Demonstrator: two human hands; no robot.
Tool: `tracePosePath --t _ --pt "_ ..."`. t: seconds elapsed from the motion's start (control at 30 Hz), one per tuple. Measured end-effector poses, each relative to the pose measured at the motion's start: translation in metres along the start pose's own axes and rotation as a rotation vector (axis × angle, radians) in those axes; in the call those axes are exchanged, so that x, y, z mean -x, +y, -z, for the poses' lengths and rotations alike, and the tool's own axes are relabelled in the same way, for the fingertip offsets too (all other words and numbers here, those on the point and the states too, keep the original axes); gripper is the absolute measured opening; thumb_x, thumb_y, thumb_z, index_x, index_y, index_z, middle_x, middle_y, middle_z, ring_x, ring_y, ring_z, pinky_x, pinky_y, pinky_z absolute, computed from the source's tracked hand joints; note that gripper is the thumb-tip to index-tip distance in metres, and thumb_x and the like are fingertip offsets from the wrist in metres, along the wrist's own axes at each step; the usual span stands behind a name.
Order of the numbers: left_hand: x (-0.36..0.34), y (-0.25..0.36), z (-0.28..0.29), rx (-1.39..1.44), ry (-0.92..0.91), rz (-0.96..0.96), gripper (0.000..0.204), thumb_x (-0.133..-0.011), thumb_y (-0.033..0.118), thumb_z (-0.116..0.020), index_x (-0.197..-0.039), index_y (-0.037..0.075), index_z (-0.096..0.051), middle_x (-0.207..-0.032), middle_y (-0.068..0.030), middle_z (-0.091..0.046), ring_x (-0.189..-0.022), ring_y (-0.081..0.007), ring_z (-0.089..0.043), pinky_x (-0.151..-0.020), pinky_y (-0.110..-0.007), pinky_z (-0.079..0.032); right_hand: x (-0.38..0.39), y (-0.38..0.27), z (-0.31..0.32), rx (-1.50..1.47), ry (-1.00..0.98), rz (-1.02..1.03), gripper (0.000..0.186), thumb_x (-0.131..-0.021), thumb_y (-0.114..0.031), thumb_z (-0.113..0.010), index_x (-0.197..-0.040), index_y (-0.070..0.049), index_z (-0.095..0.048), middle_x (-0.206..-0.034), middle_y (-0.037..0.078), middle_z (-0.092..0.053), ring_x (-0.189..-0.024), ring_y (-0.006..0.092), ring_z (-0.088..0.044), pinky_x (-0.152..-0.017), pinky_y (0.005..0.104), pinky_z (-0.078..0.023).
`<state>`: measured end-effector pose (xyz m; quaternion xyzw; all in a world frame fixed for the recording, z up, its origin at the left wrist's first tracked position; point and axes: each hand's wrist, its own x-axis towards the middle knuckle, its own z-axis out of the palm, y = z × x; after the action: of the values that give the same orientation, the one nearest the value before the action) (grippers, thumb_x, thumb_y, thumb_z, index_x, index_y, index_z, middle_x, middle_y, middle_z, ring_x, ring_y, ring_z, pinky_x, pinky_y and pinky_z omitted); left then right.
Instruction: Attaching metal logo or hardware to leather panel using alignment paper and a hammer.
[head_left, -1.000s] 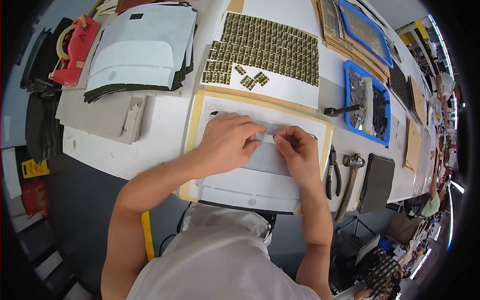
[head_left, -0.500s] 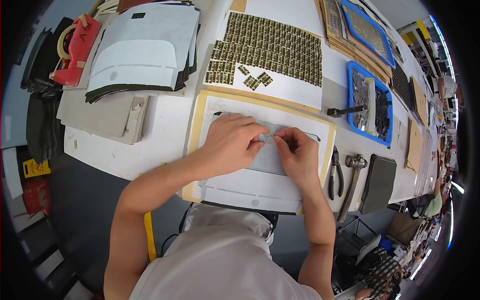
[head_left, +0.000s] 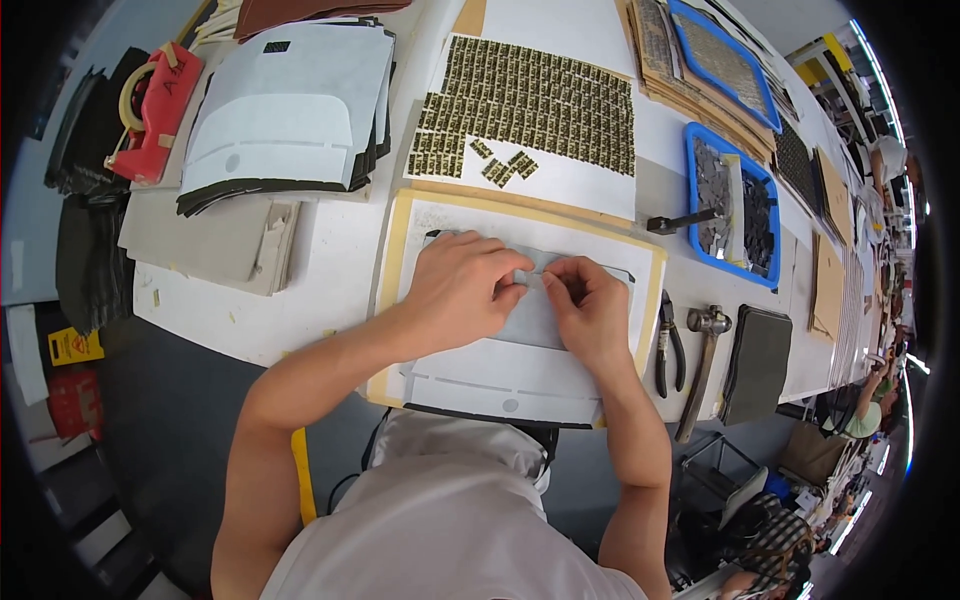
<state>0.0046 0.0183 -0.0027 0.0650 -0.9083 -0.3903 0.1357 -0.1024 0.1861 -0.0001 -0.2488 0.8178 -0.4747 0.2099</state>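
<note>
Both hands met over a grey panel (head_left: 530, 310) lying on a white, tan-edged board (head_left: 520, 375) at the near edge of the table (head_left: 330, 260). The left hand (head_left: 462, 288) was curled, its fingertips pinched together at the panel's upper middle; the right hand (head_left: 590, 305) faced it, fingers likewise pinched, the two sets of fingertips touching or almost touching. Whatever small piece they may have gripped between them was too small to tell. The grey panel sat in the upper half of the board, mostly covered by the hands.

Just right of the board lay a pair of pliers (head_left: 668, 345) and a hammer (head_left: 700, 365), side by side, with a dark flat pad (head_left: 758, 362) beyond them. Behind the board, a white sheet (head_left: 570, 185) carried rows of small gold-and-black tags (head_left: 540, 105), a few loose ones lying at its near edge. A blue tray (head_left: 768, 225) of dark pieces stood to the right of that sheet. To the left sat a stack of white and black shaped panels (head_left: 290, 110), grey folded boards (head_left: 215, 240) below it, and a red tape dispenser (head_left: 155, 110) at the far left.
</note>
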Motion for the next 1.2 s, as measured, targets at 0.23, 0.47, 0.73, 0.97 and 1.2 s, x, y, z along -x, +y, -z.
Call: tracePosePath --t 0.23,0.47,0.73,0.97,1.2 --pt "-0.001 -0.001 -0.003 -0.123 0.036 -0.042 0.011 -0.081 0.019 -0.08 -0.092 0.016 -0.081 -0.076 0.0022 -0.067 -0.072 -0.0205 -0.062 -0.072 -0.038 -0.043 0.002 -0.002 0.005 0.04 -0.02 0.018 0.009 -0.087 -0.003 -0.074 -0.095 0.002 -0.073 -0.074 0.009 -0.07 -0.06 0.0125 -0.063 -0.058 0.028 -0.052" --pt "0.0 0.002 -0.006 -0.215 0.056 -0.103 0.011 -0.081 0.019 -0.08 -0.092 0.017 -0.082 -0.075 0.0032 -0.065 -0.072 -0.019 -0.06 -0.072 -0.036 -0.04 0.0 0.005 0.014 -0.046 -0.071 -0.016 0.012 -0.084 0.001 -0.077 -0.095 0.001 -0.075 -0.081 0.009 -0.072 -0.066 0.0111 -0.064 -0.062 0.0261 -0.053" --pt "-0.003 0.003 -0.006 -0.201 0.045 -0.101 0.011 -0.08 0.016 -0.079 -0.091 0.017 -0.082 -0.073 0.0034 -0.063 -0.072 -0.0184 -0.059 -0.071 -0.036 -0.04 0.0 0.009 0.011 -0.047 -0.035 -0.014 0.01 -0.086 0.0 -0.078 -0.095 0.0 -0.075 -0.078 0.003 -0.072 -0.066 0.0058 -0.06 -0.062 0.0229 -0.051" --pt "-0.002 0.005 -0.007 -0.205 0.062 -0.096 0.011 -0.079 0.017 -0.081 -0.09 0.015 -0.082 -0.073 0.0034 -0.063 -0.071 -0.0186 -0.058 -0.071 -0.036 -0.039 0.002 0.011 0.008 -0.019 -0.009 0.052 0.011 -0.085 0.001 -0.079 -0.095 0.0 -0.076 -0.084 0.005 -0.071 -0.069 0.0079 -0.062 -0.063 0.0237 -0.051" --pt "-0.001 0.003 -0.01 -0.181 0.098 -0.13 0.009 -0.078 0.018 -0.082 -0.086 0.014 -0.081 -0.071 0.0028 -0.062 -0.069 -0.0188 -0.059 -0.069 -0.036 -0.038 0.004 0.013 0.01 -0.055 -0.033 0.035 0.009 -0.086 0.002 -0.078 -0.095 0.001 -0.076 -0.089 0.006 -0.068 -0.072 0.0093 -0.063 -0.065 0.0243 -0.052"
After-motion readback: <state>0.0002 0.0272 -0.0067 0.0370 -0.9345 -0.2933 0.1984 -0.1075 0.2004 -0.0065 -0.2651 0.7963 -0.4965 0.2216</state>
